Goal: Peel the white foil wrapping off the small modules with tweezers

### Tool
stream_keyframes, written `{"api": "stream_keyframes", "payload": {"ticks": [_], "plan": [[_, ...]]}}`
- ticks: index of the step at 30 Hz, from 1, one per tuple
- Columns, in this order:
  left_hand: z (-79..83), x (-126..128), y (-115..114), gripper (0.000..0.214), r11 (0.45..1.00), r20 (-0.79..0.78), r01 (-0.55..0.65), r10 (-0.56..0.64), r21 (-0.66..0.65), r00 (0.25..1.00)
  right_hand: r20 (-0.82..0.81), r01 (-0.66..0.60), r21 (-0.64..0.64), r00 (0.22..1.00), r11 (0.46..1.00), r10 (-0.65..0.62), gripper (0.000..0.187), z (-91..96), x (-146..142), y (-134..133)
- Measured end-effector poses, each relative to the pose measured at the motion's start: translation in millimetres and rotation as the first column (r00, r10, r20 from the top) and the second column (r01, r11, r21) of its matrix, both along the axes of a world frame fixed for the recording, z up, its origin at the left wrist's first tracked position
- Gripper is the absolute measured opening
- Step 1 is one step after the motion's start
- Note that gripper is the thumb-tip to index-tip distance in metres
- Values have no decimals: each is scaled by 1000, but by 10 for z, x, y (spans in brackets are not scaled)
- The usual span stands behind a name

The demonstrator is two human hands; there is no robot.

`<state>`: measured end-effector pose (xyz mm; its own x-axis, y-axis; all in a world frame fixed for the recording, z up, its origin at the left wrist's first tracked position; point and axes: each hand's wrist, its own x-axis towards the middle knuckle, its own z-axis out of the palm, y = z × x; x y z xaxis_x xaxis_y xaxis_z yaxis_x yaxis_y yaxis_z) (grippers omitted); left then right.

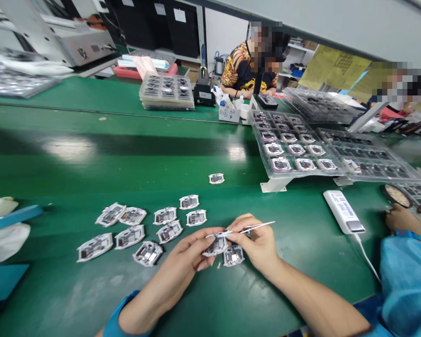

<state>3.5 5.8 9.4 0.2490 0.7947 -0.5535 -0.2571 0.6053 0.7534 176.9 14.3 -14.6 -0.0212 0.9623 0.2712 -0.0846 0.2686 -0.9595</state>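
My left hand (182, 257) is closed on a small white-framed circuit module (215, 246), pinching it by its edges above the green table. My right hand (261, 248) grips a thin white stick (264, 225), whose inner end meets the module's top edge; its exact kind is unclear. Just below my right fingers another white-framed module (233, 256) lies on the table. To the left, several similar modules (148, 253) are spread out, some touching each other. One more single module (216, 178) lies farther back.
A clear tray of modules (296, 150) stands tilted at the right. A white device with a cable (344, 211) lies before it. A co-worker's blue sleeve (405, 276) and hand are at the right edge. Stacked trays (166, 92) stand at the back; another person sits beyond.
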Motion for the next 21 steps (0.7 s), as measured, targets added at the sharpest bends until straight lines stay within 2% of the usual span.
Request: {"api": "stream_keyframes", "payload": {"ticks": [3, 5, 11, 16, 21], "plan": [[4, 0, 4, 39, 1000, -23, 25, -25, 18, 999, 21, -18, 41, 1000, 999, 17, 6, 22, 5, -5], [4, 2, 9, 43, 996, -75, 63, -59, 58, 995, 6, -14, 16, 1000, 1000, 14, 7, 28, 9, -7], [-7, -4, 12, 41, 931, -334, 185, -74, 314, 940, -103, -7, -214, 995, 977, -16, 14, 32, -1, 8], [-57, 0, -7, 33, 892, -357, 218, -69, 397, 932, -107, -20, -312, 994, 950, -14, 21, 20, -11, 28], [-74, 15, -9, 31, 890, -347, 229, -86, 396, 934, -119, -17, -314, 993, 949, -22, 23, 21, -9, 30]]}}
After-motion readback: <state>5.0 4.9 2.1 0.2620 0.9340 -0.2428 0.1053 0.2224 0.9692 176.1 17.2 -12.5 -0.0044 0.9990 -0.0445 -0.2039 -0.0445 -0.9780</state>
